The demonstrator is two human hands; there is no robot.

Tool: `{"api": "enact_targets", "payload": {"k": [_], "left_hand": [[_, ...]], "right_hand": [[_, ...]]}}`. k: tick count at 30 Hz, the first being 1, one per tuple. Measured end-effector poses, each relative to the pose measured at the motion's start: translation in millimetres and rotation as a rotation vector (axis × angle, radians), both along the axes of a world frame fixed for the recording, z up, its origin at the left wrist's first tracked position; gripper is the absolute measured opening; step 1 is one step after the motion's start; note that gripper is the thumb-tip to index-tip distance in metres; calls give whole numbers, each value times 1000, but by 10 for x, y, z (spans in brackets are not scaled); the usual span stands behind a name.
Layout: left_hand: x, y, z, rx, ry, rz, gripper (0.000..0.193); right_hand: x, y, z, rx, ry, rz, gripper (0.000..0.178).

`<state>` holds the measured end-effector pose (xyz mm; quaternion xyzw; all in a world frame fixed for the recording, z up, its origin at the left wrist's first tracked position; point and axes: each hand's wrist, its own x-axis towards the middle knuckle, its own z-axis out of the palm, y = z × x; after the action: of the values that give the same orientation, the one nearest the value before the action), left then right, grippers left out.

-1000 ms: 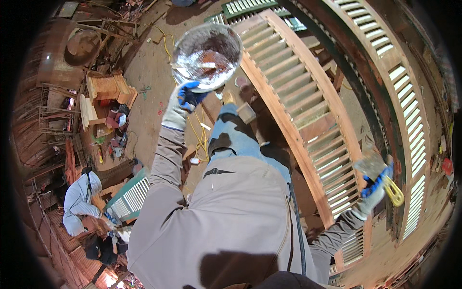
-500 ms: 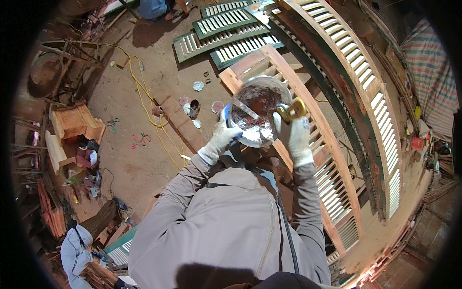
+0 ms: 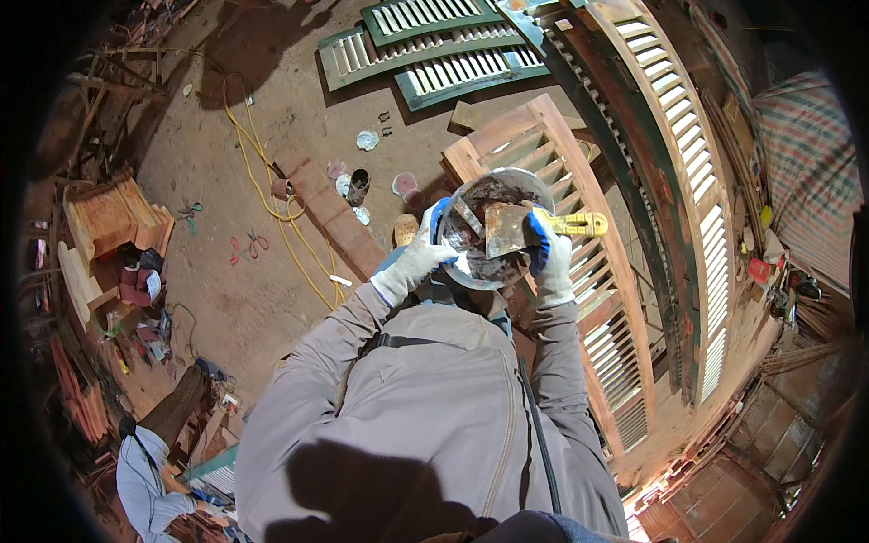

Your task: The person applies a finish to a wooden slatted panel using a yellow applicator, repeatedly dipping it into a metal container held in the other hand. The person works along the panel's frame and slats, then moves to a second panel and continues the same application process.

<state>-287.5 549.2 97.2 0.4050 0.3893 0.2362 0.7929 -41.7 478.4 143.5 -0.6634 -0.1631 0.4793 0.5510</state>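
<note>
My left hand [image 3: 415,260], in a white glove with blue on the fingers, grips the rim of a round metal bowl [image 3: 485,281] from its left side. Brown, paste-like residue coats the bowl's inside, and a narrow flat strip [image 3: 468,220] leans within it. A putty knife [image 3: 509,229] with a broad, stained blade and a yellow handle is held in my gloved right hand [image 3: 549,256]. Its blade lies flat over the bowl's opening, pointing left, with the handle sticking out to the right. Just right of the bowl stretches a bare-wood louvred shutter [image 3: 593,312].
More tall shutters [image 3: 692,181] stand at the right. Green-framed shutters [image 3: 434,50] lie on the ground ahead. A yellow cord [image 3: 262,172], a long plank [image 3: 330,217], small cans [image 3: 358,184] and red-handled scissors [image 3: 249,246] are to the left. Another person [image 3: 143,475] is at lower left.
My right hand has turned the putty knife, so its blade now shows flat over the bowl and its handle points right. The bowl sits slightly lower and further right in view.
</note>
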Motion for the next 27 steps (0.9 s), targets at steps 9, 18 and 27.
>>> {"api": "enact_targets", "payload": {"k": [9, 18, 27], "left_hand": [[-568, 30, -374, -623, -52, 326, 49], [-1934, -424, -504, -536, 45, 721, 18], [-2268, -476, -484, -567, 44, 809, 15]], "right_hand": [[147, 95, -205, 15, 251, -74, 36], [45, 1020, -178, 304, -1396, 609, 37], [-81, 593, -532, 306, -1475, 924, 33]]}}
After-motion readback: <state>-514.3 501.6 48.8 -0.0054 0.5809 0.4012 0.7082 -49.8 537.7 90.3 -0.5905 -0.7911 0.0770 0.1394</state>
